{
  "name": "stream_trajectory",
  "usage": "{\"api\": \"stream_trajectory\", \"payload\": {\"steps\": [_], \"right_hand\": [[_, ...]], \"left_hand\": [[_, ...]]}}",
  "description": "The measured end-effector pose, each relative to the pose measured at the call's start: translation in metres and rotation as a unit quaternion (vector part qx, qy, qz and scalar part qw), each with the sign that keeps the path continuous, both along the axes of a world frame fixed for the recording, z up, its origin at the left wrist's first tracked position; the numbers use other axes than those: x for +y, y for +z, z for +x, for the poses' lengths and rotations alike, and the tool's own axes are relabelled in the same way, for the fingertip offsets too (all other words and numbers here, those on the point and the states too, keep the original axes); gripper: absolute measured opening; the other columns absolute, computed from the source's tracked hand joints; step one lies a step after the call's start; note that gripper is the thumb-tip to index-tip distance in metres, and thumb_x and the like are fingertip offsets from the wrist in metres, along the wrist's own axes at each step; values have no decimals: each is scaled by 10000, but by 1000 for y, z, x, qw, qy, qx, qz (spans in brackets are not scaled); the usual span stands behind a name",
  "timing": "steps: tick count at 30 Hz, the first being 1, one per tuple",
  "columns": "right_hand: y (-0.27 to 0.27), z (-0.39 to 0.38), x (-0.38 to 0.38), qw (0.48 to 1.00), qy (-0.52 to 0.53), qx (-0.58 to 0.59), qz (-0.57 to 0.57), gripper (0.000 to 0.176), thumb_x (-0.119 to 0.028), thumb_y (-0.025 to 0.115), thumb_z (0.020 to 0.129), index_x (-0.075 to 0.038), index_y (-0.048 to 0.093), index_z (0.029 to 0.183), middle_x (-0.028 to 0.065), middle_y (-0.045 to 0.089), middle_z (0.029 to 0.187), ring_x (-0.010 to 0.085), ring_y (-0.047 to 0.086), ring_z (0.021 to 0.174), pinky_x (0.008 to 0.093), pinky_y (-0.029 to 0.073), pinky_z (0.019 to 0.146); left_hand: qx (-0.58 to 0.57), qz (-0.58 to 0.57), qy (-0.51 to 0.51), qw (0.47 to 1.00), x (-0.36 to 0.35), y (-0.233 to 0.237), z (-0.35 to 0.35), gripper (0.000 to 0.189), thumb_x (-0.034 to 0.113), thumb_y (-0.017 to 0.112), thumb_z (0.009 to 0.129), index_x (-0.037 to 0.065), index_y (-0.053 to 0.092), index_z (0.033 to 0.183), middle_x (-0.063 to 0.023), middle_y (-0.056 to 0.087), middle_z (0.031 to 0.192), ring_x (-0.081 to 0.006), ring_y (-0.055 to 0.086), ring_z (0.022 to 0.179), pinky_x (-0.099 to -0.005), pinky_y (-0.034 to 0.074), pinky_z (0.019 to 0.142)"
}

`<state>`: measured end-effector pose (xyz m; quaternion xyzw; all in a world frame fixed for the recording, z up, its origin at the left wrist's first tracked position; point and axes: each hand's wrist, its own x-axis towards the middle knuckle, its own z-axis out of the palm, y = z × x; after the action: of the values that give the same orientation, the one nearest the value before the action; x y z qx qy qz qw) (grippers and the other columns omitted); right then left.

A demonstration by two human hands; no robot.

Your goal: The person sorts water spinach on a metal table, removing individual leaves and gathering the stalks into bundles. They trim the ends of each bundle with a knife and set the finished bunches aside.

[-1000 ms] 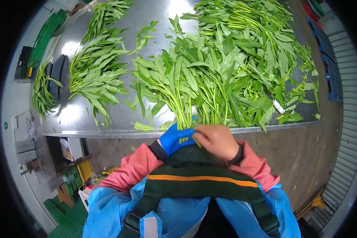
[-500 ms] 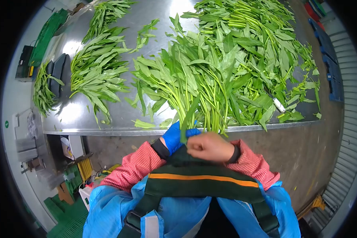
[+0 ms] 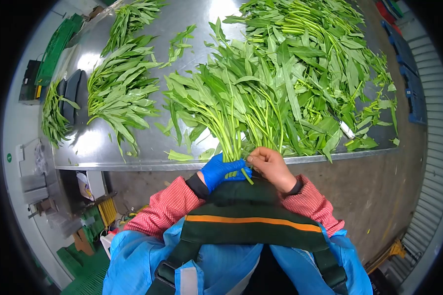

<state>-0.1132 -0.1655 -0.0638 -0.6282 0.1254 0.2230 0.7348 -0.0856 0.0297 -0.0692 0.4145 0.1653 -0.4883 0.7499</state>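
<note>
Steel counter [image 3: 155, 147] strewn with leafy greens, a bunch [image 3: 225, 132] in the gloved left hand [image 3: 220, 172]

The metal top shows shiny patches between the leaves. Grey floor [image 3: 369, 196] runs along its front edge, reaching a ribbed wall [image 3: 438, 118] on the right.

Under the counter's left end is a white box [image 3: 94, 184], its contents too small to make out. What look like blue plastic crates [image 3: 412, 93] stand beyond the right end.

On the left lie 3 more bunches [image 3: 123, 83], with a dark object [image 3: 72, 96] between 2 of them. A large heap [image 3: 325, 54] covers much of the right half; a white handle [image 3: 347, 130] pokes out, the rest of that tool mostly hidden by leaves. Of the 2 hands, the left is wrapped around its bunch's stems at the front edge, leaves fanning over the counter; 1 stem juts below the fist. The bare right hand [image 3: 272, 169] is just beside it, thumb and forefinger close together; whether they grip anything, I cannot tell.
</note>
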Motion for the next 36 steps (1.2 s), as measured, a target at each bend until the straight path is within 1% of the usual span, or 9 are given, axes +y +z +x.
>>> {"api": "stream_trajectory", "payload": {"steps": [2,3,5,7,8,11,18,25,36], "right_hand": [[13,3,-8,999,-18,-20,-47,105,-115,618,881,-13,600,865,-29,568,668,32,477,605,214,384,521],[13,5,-17,982,-40,-82,-163,113,-128,633,867,-19,600,864,-7,568,644,53,487,580,231,386,508],[30,16,-32,912,-60,-118,-388,205,-213,685,824,-34,594,861,73,527,562,169,515,502,300,406,482],[31,15,-41,791,17,-175,-586,431,-388,756,718,-22,543,798,112,523,625,264,561,572,350,439,503],[23,9,-43,731,54,-217,-645,511,-447,779,666,-19,523,778,113,524,658,276,573,608,359,447,512],[7,0,-29,701,62,-237,-670,595,-503,804,579,-25,501,763,128,531,741,281,575,664,363,460,545],[-5,-4,-2,735,67,-231,-634,581,-475,807,585,-28,503,798,135,538,766,294,585,691,384,476,602],[-20,0,-8,806,47,-102,-581,367,-286,714,703,10,537,828,191,577,783,354,599,765,423,476,641],[-12,9,-2,816,28,-142,-559,277,-201,693,680,15,558,790,194,579,796,368,588,744,443,485,665]], "left_hand": [[-2,15,4,1000,1,1,-1,349,111,606,890,-2,486,1198,-157,628,1042,-263,650,935,-380,550,837],[-1,26,8,1000,2,1,-1,342,111,601,893,-2,483,1193,-159,627,1039,-266,650,932,-383,551,838],[7,37,17,999,3,0,-1,331,111,594,895,-1,477,1184,-162,625,1030,-273,651,926,-390,551,838],[17,36,30,999,3,-2,0,324,109,591,894,0,471,1175,-165,623,1021,-281,651,920,-396,551,839],[20,34,23,999,3,-1,2,325,110,592,893,1,472,1175,-163,621,1018,-282,650,919,-397,551,838],[30,28,14,999,2,0,4,330,111,598,888,1,474,1173,-154,615,1007,-283,648,918,-399,552,835],[30,25,29,999,-4,-3,3,327,108,611,881,0,486,1162,-140,606,983,-272,646,919,-397,555,824],[39,2,23,999,0,-6,4,312,109,610,882,-5,495,1149,-179,622,1011,-296,650,918,-404,547,840],[44,-46,18,998,-2,-3,8,333,115,605,880,-4,479,1164,-182,625,997,-325,641,956,-431,531,868]]}}
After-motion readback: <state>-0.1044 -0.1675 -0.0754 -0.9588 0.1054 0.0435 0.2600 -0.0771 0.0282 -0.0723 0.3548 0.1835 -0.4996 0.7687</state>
